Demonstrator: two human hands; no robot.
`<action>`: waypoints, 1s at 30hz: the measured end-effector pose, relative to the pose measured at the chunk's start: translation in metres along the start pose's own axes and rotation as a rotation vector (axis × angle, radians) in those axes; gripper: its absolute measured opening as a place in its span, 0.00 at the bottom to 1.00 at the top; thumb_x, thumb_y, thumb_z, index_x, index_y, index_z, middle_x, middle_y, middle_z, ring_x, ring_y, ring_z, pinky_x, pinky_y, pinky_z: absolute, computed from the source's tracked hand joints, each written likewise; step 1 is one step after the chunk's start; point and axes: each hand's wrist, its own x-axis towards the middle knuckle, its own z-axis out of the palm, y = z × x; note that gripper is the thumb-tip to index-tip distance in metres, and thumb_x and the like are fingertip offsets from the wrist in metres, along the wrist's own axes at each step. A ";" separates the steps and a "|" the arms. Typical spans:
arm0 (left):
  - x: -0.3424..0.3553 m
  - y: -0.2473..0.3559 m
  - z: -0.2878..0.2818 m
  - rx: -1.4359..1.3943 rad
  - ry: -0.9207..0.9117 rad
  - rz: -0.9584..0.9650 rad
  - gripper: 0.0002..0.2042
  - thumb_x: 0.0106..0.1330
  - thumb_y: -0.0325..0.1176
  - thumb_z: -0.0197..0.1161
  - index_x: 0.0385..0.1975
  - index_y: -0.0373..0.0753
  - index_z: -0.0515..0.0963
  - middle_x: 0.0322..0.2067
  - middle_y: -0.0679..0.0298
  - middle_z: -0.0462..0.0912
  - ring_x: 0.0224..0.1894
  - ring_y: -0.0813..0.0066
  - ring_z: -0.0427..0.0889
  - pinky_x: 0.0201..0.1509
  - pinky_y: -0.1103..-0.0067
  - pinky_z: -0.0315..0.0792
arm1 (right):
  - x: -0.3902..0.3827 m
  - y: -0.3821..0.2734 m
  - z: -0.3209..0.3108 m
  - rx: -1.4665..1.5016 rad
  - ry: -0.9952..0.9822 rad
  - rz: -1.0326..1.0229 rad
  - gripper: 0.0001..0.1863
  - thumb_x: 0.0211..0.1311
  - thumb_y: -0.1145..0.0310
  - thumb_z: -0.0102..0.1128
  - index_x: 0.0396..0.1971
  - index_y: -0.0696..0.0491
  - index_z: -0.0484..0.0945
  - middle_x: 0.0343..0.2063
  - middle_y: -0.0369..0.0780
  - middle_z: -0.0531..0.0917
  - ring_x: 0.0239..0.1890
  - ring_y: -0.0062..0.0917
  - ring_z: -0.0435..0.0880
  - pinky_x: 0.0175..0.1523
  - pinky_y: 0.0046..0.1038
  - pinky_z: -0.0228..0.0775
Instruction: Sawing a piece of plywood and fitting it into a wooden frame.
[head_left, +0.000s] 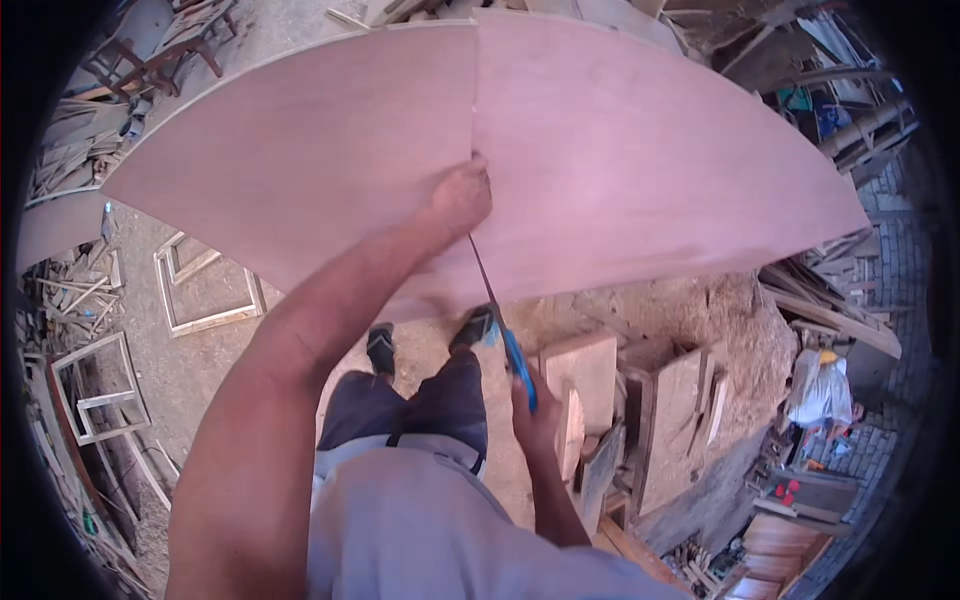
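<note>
A broad pinkish plywood sheet (pixel 640 150) spreads out in front of me, with a straight cut running from its far edge toward my left hand. My left hand (pixel 464 196) is closed at the near end of that cut, gripping the sheet there; its fingertips are partly hidden. Lower down, my right hand (pixel 537 405) is wrapped round the blue handle of a handsaw (pixel 514 358). The narrow dark blade slants up and left across the sheet's near edge, its tip just below my left hand.
Wooden frames (pixel 210 318) lie on the dusty floor at left, near heaps of scrap wood (pixel 85 285). Boards and wooden blocks (pixel 585 375) stand close by my right arm. Farther right are a white plastic bag (pixel 818 390) and stacked timber (pixel 830 318). My feet are under the near edge.
</note>
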 end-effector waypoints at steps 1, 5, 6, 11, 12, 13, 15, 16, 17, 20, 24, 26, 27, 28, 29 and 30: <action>0.000 0.006 0.000 0.009 0.021 0.009 0.15 0.71 0.36 0.58 0.48 0.41 0.89 0.46 0.67 0.91 0.55 0.72 0.84 0.72 0.68 0.59 | 0.007 0.001 0.005 0.005 0.004 -0.001 0.23 0.79 0.59 0.61 0.63 0.60 0.82 0.36 0.52 0.90 0.36 0.42 0.93 0.42 0.37 0.83; 0.004 0.010 -0.015 -0.012 0.093 0.047 0.15 0.71 0.36 0.58 0.48 0.41 0.89 0.44 0.67 0.91 0.55 0.71 0.84 0.72 0.68 0.59 | 0.104 0.040 0.076 -0.064 0.094 -0.019 0.21 0.80 0.58 0.60 0.58 0.59 0.84 0.37 0.50 0.91 0.39 0.40 0.93 0.45 0.41 0.82; 0.007 0.015 -0.018 -0.018 0.104 0.063 0.15 0.71 0.36 0.58 0.48 0.41 0.89 0.44 0.67 0.91 0.55 0.71 0.84 0.72 0.68 0.59 | 0.141 0.044 0.093 -0.059 0.098 0.005 0.21 0.79 0.58 0.60 0.57 0.59 0.84 0.38 0.50 0.91 0.40 0.43 0.93 0.45 0.42 0.82; 0.005 0.001 0.014 -0.088 0.017 0.045 0.15 0.72 0.37 0.58 0.48 0.41 0.89 0.44 0.67 0.91 0.55 0.71 0.84 0.73 0.68 0.59 | 0.120 0.041 0.090 -0.060 0.072 -0.136 0.21 0.78 0.58 0.61 0.60 0.58 0.83 0.39 0.55 0.90 0.36 0.50 0.91 0.43 0.43 0.83; 0.001 -0.001 0.020 -0.088 0.004 0.033 0.15 0.72 0.37 0.58 0.48 0.41 0.89 0.44 0.67 0.91 0.55 0.71 0.84 0.73 0.68 0.59 | 0.083 0.032 0.071 -0.039 0.026 -0.058 0.21 0.78 0.59 0.61 0.60 0.59 0.83 0.37 0.54 0.89 0.34 0.44 0.92 0.41 0.40 0.83; -0.003 -0.003 0.025 -0.062 0.003 0.038 0.15 0.72 0.37 0.58 0.48 0.41 0.89 0.45 0.68 0.91 0.55 0.71 0.84 0.73 0.69 0.59 | 0.045 0.016 0.046 -0.020 -0.018 0.018 0.21 0.79 0.60 0.62 0.60 0.59 0.83 0.35 0.52 0.89 0.33 0.38 0.92 0.40 0.38 0.82; 0.000 -0.009 0.009 -0.037 0.051 0.027 0.15 0.72 0.36 0.58 0.49 0.42 0.89 0.45 0.68 0.90 0.55 0.72 0.84 0.72 0.69 0.59 | -0.003 0.001 0.004 -0.048 0.009 0.058 0.20 0.79 0.62 0.63 0.61 0.59 0.83 0.30 0.49 0.88 0.30 0.29 0.91 0.37 0.34 0.81; 0.001 -0.001 0.001 -0.031 0.056 0.039 0.15 0.72 0.36 0.57 0.49 0.42 0.89 0.45 0.68 0.91 0.55 0.72 0.84 0.72 0.68 0.59 | 0.001 0.002 0.004 -0.091 -0.003 0.100 0.20 0.79 0.62 0.63 0.61 0.59 0.83 0.29 0.48 0.88 0.29 0.29 0.91 0.36 0.34 0.80; 0.002 0.002 -0.005 -0.024 0.058 0.049 0.15 0.72 0.36 0.57 0.50 0.42 0.89 0.45 0.69 0.91 0.56 0.73 0.83 0.72 0.68 0.59 | 0.013 0.007 0.009 -0.132 -0.018 0.141 0.20 0.79 0.61 0.63 0.61 0.58 0.83 0.27 0.48 0.87 0.28 0.30 0.90 0.35 0.34 0.80; 0.013 0.009 -0.010 -0.006 0.050 0.039 0.15 0.72 0.36 0.57 0.50 0.42 0.89 0.46 0.68 0.91 0.56 0.73 0.83 0.72 0.68 0.60 | 0.113 0.072 0.084 -0.230 0.116 -0.051 0.20 0.78 0.58 0.61 0.59 0.57 0.84 0.31 0.54 0.89 0.34 0.52 0.91 0.38 0.48 0.81; 0.010 0.006 -0.004 -0.010 0.027 0.057 0.15 0.73 0.36 0.57 0.50 0.42 0.89 0.46 0.68 0.91 0.56 0.73 0.83 0.72 0.68 0.60 | 0.149 0.057 0.106 -0.131 0.101 -0.088 0.20 0.77 0.58 0.62 0.57 0.56 0.85 0.34 0.56 0.89 0.36 0.56 0.89 0.39 0.51 0.81; -0.002 -0.001 0.004 -0.035 -0.037 0.042 0.15 0.73 0.36 0.57 0.49 0.41 0.89 0.46 0.67 0.91 0.56 0.72 0.83 0.72 0.68 0.60 | 0.099 0.041 0.084 -0.115 0.020 -0.034 0.20 0.76 0.60 0.64 0.58 0.56 0.85 0.33 0.54 0.89 0.34 0.50 0.91 0.38 0.45 0.82; -0.006 -0.001 0.007 -0.035 -0.046 0.026 0.15 0.73 0.36 0.57 0.49 0.41 0.89 0.46 0.67 0.91 0.56 0.72 0.83 0.72 0.68 0.60 | 0.060 0.029 0.055 -0.150 -0.035 0.036 0.20 0.75 0.61 0.65 0.58 0.56 0.85 0.32 0.52 0.90 0.33 0.46 0.92 0.38 0.42 0.83; -0.008 0.004 0.009 -0.020 0.000 0.023 0.15 0.72 0.36 0.57 0.49 0.41 0.89 0.46 0.67 0.91 0.55 0.72 0.84 0.72 0.67 0.60 | 0.020 0.017 0.030 -0.108 -0.033 0.062 0.19 0.77 0.62 0.64 0.59 0.57 0.85 0.33 0.51 0.90 0.34 0.40 0.93 0.40 0.39 0.82; -0.006 0.005 0.009 -0.002 0.050 0.021 0.15 0.72 0.36 0.58 0.49 0.40 0.89 0.46 0.67 0.91 0.55 0.72 0.84 0.72 0.67 0.60 | -0.006 0.016 0.013 -0.064 -0.025 0.086 0.19 0.78 0.62 0.63 0.59 0.59 0.84 0.33 0.50 0.89 0.36 0.34 0.93 0.42 0.36 0.82; 0.002 0.003 0.003 0.004 0.063 0.022 0.15 0.72 0.36 0.58 0.49 0.40 0.89 0.46 0.67 0.91 0.55 0.72 0.84 0.72 0.67 0.60 | -0.010 0.024 0.002 -0.110 -0.032 0.124 0.19 0.77 0.64 0.63 0.60 0.59 0.84 0.35 0.50 0.90 0.37 0.31 0.93 0.43 0.34 0.82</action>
